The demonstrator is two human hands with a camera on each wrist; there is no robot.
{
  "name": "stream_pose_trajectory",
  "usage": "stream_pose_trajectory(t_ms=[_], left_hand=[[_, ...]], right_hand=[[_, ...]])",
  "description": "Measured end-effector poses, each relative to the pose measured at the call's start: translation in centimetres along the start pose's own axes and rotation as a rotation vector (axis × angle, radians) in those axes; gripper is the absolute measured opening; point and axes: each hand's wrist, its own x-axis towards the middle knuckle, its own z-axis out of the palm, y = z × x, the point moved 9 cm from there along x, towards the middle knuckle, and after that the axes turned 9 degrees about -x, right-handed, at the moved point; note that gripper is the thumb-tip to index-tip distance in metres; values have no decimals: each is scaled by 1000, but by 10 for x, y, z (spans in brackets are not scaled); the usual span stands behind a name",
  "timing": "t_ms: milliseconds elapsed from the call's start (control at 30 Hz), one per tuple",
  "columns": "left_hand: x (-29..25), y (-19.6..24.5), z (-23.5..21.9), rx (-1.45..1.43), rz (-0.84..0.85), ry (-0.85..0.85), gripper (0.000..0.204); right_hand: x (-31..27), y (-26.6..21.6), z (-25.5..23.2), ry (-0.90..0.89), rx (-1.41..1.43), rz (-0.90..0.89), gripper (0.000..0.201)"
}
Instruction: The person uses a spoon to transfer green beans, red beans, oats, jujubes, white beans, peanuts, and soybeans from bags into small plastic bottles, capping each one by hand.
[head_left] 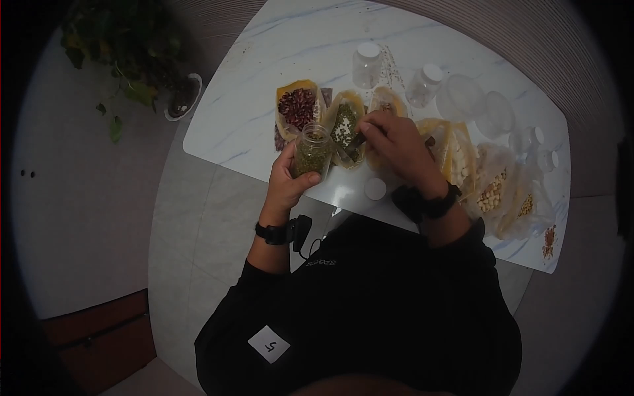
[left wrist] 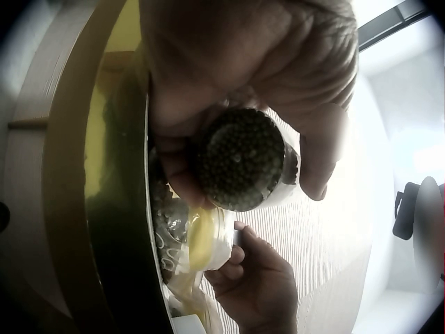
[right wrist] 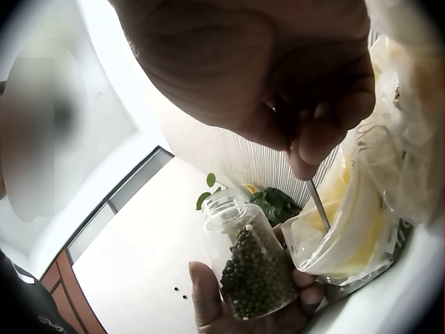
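My left hand (head_left: 290,181) grips a clear jar (head_left: 313,153), uncapped and tilted, its lower part filled with green beans (right wrist: 254,275). Fingers and thumb wrap its sides, and the beans show through its base in the left wrist view. My right hand (head_left: 399,145) pinches the thin metal handle of a spoon (right wrist: 318,205) over an open bag of green beans (head_left: 345,125). The spoon's lower end is hidden inside the bag. Just left of that bag stands an open bag of dark red beans (head_left: 297,107), close behind the jar's mouth.
Further bags of pale beans and nuts (head_left: 492,191) line the table's right side. Capped clear jars (head_left: 366,66) and clear tubs (head_left: 460,98) stand at the back. A white lid (head_left: 375,189) lies near the front edge. Crumbs (head_left: 549,242) are scattered at the right corner.
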Motion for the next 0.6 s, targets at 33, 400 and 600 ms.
stream_pose_trajectory(t_ms=[33, 400, 600], left_hand=[[0, 0, 0, 0, -2, -2, 82], [0, 0, -1, -2, -8, -11, 82], [0, 1, 1, 18, 0, 2, 82]], right_hand=[[0, 6, 8, -59, 115, 46, 22], [0, 28, -21, 175, 523, 198, 22], [-6, 10, -39, 304, 678, 51, 22]])
